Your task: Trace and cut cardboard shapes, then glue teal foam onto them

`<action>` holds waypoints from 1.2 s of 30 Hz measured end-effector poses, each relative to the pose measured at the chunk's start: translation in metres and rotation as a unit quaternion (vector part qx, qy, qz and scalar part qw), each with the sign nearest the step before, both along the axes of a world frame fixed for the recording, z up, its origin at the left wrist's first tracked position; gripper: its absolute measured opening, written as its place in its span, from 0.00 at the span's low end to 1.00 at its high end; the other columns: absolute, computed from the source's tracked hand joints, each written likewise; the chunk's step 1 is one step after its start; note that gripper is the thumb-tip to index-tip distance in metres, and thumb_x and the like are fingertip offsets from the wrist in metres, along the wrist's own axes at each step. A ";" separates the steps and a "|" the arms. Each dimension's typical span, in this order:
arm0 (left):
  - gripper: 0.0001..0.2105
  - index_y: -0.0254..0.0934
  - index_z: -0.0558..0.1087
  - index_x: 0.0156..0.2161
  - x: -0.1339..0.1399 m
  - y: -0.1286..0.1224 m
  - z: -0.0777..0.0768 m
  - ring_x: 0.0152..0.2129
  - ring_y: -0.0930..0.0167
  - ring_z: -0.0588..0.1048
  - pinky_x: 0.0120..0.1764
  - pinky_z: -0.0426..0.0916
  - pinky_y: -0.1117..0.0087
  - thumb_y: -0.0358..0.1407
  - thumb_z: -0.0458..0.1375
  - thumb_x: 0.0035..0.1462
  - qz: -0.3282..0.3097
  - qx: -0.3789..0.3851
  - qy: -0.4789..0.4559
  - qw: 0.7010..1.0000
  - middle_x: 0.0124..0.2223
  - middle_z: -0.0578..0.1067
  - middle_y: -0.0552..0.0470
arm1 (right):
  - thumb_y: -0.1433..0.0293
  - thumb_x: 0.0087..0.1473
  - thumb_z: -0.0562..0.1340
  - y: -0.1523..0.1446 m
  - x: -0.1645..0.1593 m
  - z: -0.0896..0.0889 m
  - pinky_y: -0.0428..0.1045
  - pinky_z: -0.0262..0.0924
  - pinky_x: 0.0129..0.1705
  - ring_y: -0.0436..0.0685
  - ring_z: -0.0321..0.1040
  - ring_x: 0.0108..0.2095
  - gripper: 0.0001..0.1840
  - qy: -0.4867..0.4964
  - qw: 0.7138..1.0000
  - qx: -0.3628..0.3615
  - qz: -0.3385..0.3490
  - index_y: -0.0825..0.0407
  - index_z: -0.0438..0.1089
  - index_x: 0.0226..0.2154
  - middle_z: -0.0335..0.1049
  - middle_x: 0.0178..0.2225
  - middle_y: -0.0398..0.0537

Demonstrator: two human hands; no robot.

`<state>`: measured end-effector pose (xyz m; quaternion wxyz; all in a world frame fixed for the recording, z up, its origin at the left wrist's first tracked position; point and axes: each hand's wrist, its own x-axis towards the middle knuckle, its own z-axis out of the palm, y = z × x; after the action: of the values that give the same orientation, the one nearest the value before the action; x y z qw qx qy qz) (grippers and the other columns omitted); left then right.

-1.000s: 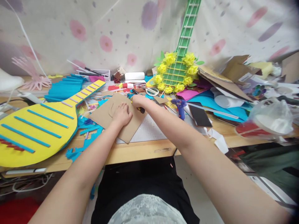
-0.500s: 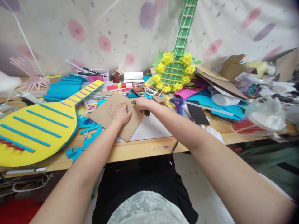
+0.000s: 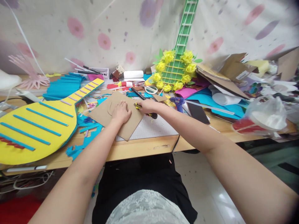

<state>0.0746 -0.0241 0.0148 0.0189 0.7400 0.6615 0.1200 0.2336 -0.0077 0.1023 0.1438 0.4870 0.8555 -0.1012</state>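
A brown cardboard sheet (image 3: 127,129) lies at an angle over a pale cutting mat (image 3: 155,129) at the table's front edge. Curved lines show on its left part. My left hand (image 3: 121,112) rests flat on the cardboard, fingers spread and pointing away from me. My right hand (image 3: 149,106) is wrapped round a yellow and black utility knife (image 3: 152,115), just above the cardboard's right corner. The knife's front end points left toward the sheet. I cannot tell whether its blade touches the cardboard.
A yellow guitar-shaped craft (image 3: 44,124) lies at left, beside blue paper scraps (image 3: 90,137). A green paper guitar with yellow flowers (image 3: 174,70) leans against the back curtain. To the right are a blue glue gun (image 3: 179,105), a black tablet-like slab (image 3: 198,112) and a bagged red bucket (image 3: 249,124).
My right hand has moved a little to the right with the utility knife, off the cardboard's middle toward its right corner. My left hand has stayed in place.
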 end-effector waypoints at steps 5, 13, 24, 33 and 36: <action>0.26 0.23 0.63 0.57 0.001 -0.001 0.002 0.60 0.63 0.57 0.61 0.50 0.64 0.37 0.45 0.56 0.001 -0.001 0.006 1.000 0.62 0.61 0.40 | 0.71 0.55 0.53 -0.001 0.004 -0.004 0.48 0.60 0.40 0.62 0.70 0.45 0.21 0.005 0.999 0.014 0.035 0.56 0.65 0.51 0.71 0.46 0.61; 0.25 0.22 0.64 0.55 0.003 0.000 0.002 0.60 0.61 0.58 0.60 0.51 0.63 0.36 0.45 0.56 0.004 0.006 -0.001 1.000 0.61 0.63 0.38 | 0.72 0.55 0.52 -0.001 0.018 -0.011 0.49 0.59 0.37 0.63 0.70 0.44 0.22 0.006 0.998 0.012 0.059 0.54 0.63 0.53 0.70 0.47 0.60; 0.25 0.23 0.64 0.56 0.001 -0.001 0.003 0.59 0.61 0.59 0.60 0.52 0.62 0.36 0.45 0.56 0.005 0.006 -0.003 1.000 0.61 0.63 0.39 | 0.72 0.58 0.50 -0.018 0.043 -0.008 0.50 0.58 0.41 0.62 0.68 0.46 0.27 0.003 0.995 0.027 0.093 0.53 0.56 0.60 0.67 0.51 0.61; 0.25 0.26 0.65 0.56 0.000 -0.001 0.005 0.60 0.63 0.58 0.60 0.52 0.63 0.36 0.45 0.55 0.008 -0.003 -0.013 1.000 0.61 0.62 0.40 | 0.69 0.58 0.51 -0.015 0.075 -0.017 0.48 0.52 0.33 0.58 0.69 0.35 0.29 -0.034 0.988 0.049 0.142 0.50 0.53 0.62 0.73 0.42 0.58; 0.26 0.26 0.64 0.57 -0.001 -0.001 0.005 0.60 0.63 0.58 0.61 0.50 0.63 0.37 0.44 0.56 0.009 -0.007 -0.010 1.000 0.62 0.61 0.41 | 0.68 0.58 0.50 -0.012 0.084 -0.021 0.49 0.51 0.33 0.58 0.68 0.34 0.30 -0.033 0.986 0.054 0.154 0.49 0.51 0.63 0.74 0.41 0.57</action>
<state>0.0739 -0.0250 0.0200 0.0301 0.7325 0.6689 0.1229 0.3180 -0.0202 0.0811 0.1597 0.3600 0.9191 -0.0153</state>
